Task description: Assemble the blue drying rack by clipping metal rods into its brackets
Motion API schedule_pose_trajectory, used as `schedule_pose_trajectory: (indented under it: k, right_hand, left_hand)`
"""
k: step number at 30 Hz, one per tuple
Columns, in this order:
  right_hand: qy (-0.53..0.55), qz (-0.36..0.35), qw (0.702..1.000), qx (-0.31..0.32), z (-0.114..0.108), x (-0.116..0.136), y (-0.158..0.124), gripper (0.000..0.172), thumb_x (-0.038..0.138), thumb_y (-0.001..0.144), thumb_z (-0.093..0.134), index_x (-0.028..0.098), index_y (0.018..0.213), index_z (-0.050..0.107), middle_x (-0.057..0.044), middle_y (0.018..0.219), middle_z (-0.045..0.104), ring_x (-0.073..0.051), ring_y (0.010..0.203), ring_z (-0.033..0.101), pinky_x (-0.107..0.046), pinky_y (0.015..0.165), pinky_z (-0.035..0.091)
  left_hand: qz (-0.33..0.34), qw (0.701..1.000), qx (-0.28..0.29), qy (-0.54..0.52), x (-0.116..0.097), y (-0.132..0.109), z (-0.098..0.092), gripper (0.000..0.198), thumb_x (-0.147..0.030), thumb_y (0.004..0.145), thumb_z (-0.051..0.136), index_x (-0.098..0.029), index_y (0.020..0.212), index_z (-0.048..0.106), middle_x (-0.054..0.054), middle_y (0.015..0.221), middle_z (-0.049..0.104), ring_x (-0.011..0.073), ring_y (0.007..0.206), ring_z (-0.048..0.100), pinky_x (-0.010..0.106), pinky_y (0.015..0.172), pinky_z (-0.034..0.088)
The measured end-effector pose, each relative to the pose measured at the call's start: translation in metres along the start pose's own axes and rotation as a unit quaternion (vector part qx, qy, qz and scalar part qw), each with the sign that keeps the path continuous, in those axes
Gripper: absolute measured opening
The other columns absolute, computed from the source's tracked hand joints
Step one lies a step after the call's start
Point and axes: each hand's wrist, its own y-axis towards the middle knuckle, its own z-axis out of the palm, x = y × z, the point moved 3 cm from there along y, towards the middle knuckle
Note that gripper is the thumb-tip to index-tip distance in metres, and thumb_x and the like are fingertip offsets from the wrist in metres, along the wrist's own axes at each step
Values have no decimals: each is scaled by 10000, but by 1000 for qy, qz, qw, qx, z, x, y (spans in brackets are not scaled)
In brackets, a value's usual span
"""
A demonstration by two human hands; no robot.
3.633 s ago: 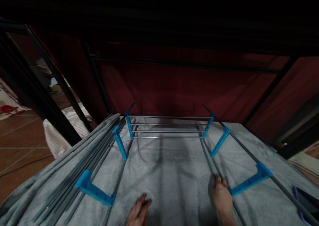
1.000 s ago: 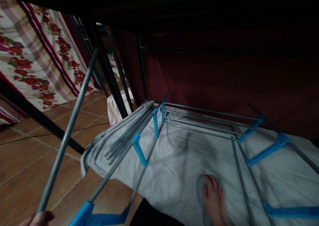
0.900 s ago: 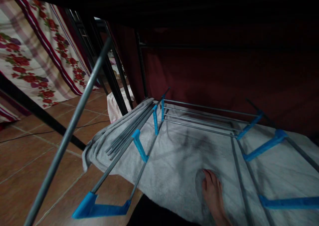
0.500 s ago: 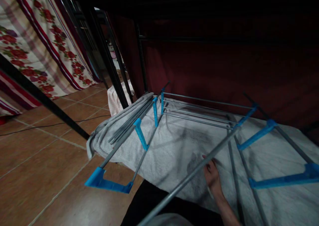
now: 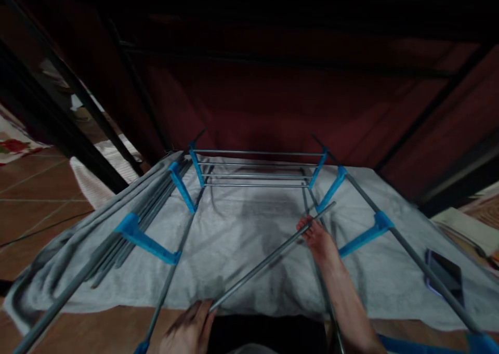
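Observation:
A loose grey metal tube [image 5: 261, 266] slants between my two hands, above the grey blanket. My left hand [image 5: 191, 327], at the bottom of the view, is closed around its near end. Close to the far end, my right hand [image 5: 314, 235] has its fingers curled round the same tube. Around both hands stands a partly built rack of grey tubes with blue plastic brackets, including a left bracket [image 5: 148, 239] and a right bracket [image 5: 366, 234]. Several crossbars [image 5: 255, 176] span the rack's far end.
Several loose tubes [image 5: 146, 213] lie on the left of the blanket [image 5: 241, 229]. A phone [image 5: 443, 275] rests at the right, beneath a side rail. Black metal posts [image 5: 58, 109] rise at the left, and a dark red cloth [image 5: 253, 104] hangs behind.
The view has swung right and now faces the rack squarely. My left hand has come into view on the tube's near end. The tube now sits lower, between the side rails.

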Motion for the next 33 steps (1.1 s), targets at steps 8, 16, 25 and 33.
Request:
schedule_pose_trajectory:
  k: [8,16,25,33]
  right_hand:
    - [-11,13,1000,11,8,-6,24,187,371,773,805,235,869,722,-76,951,778,-268,975,737,-500,967,578]
    - [6,45,999,-16,-4,-18,40,157,311,771,826,223,805,700,-58,918,787,-237,971,748,-433,930,602]
    - [-4,73,997,-3,-2,-33,48,168,323,781,811,227,882,717,-33,952,790,-200,953,749,-376,910,602]
    - [-131,2,987,-95,-51,-18,55,337,374,661,831,235,937,696,-40,917,752,-228,837,712,-441,873,583]
  left_hand:
    - [74,992,-16,104,-91,115,-16,391,-137,998,385,-216,1236,685,80,1025,730,204,894,713,285,792,537]
    - [151,982,12,109,-127,182,3,414,-33,965,387,-186,1246,650,101,1134,695,226,1027,679,356,911,531]
    - [225,971,60,61,-183,220,29,449,-55,997,358,-208,1352,587,106,1210,672,196,978,701,309,816,545]
    - [254,958,88,94,-170,249,42,473,-74,1005,395,-202,1441,528,124,1194,693,233,1089,680,352,895,540]
